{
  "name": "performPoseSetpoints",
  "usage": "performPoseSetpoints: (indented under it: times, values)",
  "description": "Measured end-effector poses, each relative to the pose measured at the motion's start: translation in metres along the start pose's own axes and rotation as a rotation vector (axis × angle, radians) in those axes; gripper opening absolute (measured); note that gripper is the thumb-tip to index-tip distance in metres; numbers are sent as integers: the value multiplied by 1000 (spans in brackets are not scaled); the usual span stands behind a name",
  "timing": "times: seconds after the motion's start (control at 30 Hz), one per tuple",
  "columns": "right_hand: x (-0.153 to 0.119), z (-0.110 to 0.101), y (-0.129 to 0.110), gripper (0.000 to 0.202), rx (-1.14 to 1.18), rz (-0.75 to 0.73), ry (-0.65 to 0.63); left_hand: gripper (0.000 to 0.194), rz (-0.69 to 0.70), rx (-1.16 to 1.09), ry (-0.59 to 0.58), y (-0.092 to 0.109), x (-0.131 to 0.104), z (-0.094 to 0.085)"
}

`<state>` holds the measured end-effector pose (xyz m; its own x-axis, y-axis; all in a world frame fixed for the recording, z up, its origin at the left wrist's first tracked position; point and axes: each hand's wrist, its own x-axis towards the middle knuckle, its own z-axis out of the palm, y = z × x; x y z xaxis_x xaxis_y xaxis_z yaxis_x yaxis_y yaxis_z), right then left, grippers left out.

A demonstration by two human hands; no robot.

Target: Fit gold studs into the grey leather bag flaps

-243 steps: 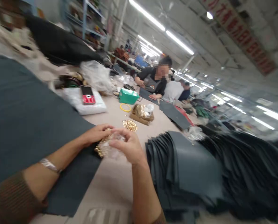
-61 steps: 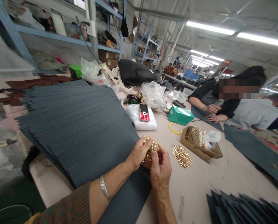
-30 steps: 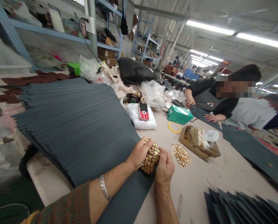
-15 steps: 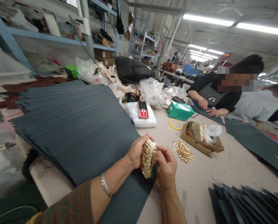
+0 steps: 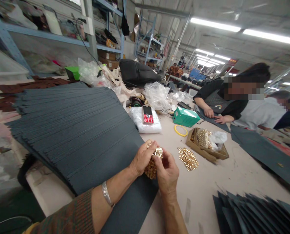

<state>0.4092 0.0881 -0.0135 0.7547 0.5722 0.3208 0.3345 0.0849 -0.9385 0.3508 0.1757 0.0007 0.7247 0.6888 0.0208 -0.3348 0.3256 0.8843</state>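
Note:
A bundle of gold metal chain (image 5: 150, 169), made of small shiny links, is held up between my two hands. My left hand (image 5: 142, 159) wraps round its left side and upper end. From the right, my right hand (image 5: 168, 175) closes its thumb and fingers on the bundle's upper right part, covering some of it. Under my hands and forearm lies a long dark blue-grey sheet (image 5: 132, 208), part of a fanned stack (image 5: 81, 130) of such sheets. A loose pile of gold chain (image 5: 188, 159) rests on the table to the right of my right hand.
A cardboard box (image 5: 216, 156) holds more gold chain and a plastic bag. Nearby are a yellow tape roll (image 5: 181, 130), a green box-shaped device (image 5: 186, 117) and a red phone (image 5: 148, 115) on a white packet. More dark sheets (image 5: 252, 214) lie front right. A co-worker (image 5: 222, 100) works across the table.
The gold bundle has turned and tipped between my hands, so less of it shows. My right hand has moved left and up over it, its thumb now across the front.

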Motion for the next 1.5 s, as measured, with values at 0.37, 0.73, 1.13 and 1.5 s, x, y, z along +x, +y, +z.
performPoseSetpoints:
  times: [0.37, 0.73, 1.13, 1.5]
  values:
    - [1, 0, 6, 37, 30, 21, 2, 25, -11, 41, -66, 2, 2, -1]
    - [-3, 1, 10, 33, -63, -49, 33, 24, -14, 52, -61, -3, 1, -1]
    - [-1, -1, 12, 33, -73, 10, 24, 21, -13, 99, -39, -8, 0, -4]
    - [2, 2, 20, 35, 652, 359, -76, 30, -85, -41, -23, -11, 5, -4]
